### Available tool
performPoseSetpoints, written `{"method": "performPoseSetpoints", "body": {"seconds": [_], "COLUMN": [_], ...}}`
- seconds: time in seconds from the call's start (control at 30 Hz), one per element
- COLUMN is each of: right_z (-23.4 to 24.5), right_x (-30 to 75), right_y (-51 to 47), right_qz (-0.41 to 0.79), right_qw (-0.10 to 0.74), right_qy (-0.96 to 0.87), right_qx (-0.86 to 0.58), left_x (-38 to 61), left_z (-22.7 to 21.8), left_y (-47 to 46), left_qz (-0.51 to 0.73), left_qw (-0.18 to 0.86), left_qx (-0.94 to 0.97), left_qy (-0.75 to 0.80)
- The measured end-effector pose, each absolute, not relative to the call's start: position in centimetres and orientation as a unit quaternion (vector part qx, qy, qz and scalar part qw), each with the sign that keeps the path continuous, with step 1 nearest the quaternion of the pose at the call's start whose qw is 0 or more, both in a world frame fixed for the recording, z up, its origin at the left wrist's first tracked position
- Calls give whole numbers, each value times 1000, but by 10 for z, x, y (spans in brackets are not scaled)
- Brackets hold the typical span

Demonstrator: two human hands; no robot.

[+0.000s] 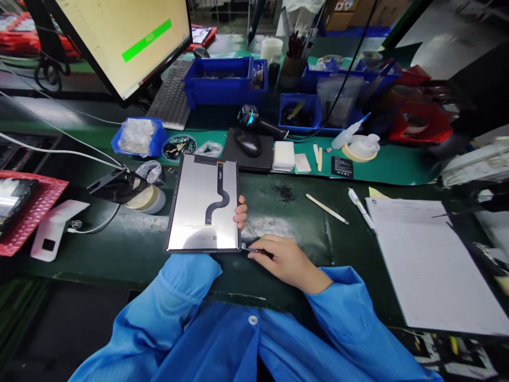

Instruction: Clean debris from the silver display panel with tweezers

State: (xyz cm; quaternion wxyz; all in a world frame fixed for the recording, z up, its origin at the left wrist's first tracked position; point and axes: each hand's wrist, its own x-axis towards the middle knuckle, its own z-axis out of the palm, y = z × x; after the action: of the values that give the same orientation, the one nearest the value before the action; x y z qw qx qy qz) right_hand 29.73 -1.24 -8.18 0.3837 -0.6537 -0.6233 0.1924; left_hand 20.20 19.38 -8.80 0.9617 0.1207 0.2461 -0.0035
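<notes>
A tablet screen panel [194,199] with a silvery back and dark edges tilts above the bench, its back facing me. A dark curved flex cable [227,199] runs down that back. My left hand [240,213] is beneath the panel, mostly hidden, with its fingertips wrapped round the right edge. My right hand [288,260] pinches a slim tool [260,251] with a dark handle and a metal tip. That tip meets or nearly meets the panel's lower right corner; I cannot tell whether they touch.
Dark crumbs [284,192], a thin stick [326,208], a pen [361,209] and a paper sheet [433,260] lie to the right. Behind are a mouse [247,142], a scanner [262,122] and blue bins [218,82]. A round tape roll [147,200] and cables lie left.
</notes>
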Motion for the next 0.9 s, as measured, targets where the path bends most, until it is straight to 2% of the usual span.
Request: {"method": "performPoseSetpoints", "body": {"seconds": [0.17, 0.4, 0.6, 0.9], "right_z": [-83, -76, -80, -77], "right_x": [299, 296, 298, 296], "right_y": [-13, -13, -13, -13], "right_qz": [171, 245, 217, 243], "right_qw": [363, 372, 351, 361], "right_qy": [-649, -596, -637, -610], "right_qx": [-646, -668, -651, -662], "left_x": [198, 195, 195, 197], "left_z": [-98, -108, -101, -97], "left_y": [196, 200, 198, 191], "left_qz": [-7, -21, -17, -2], "left_qw": [973, 982, 977, 972], "left_qx": [108, 108, 86, 104], "left_qy": [202, 156, 196, 211]}}
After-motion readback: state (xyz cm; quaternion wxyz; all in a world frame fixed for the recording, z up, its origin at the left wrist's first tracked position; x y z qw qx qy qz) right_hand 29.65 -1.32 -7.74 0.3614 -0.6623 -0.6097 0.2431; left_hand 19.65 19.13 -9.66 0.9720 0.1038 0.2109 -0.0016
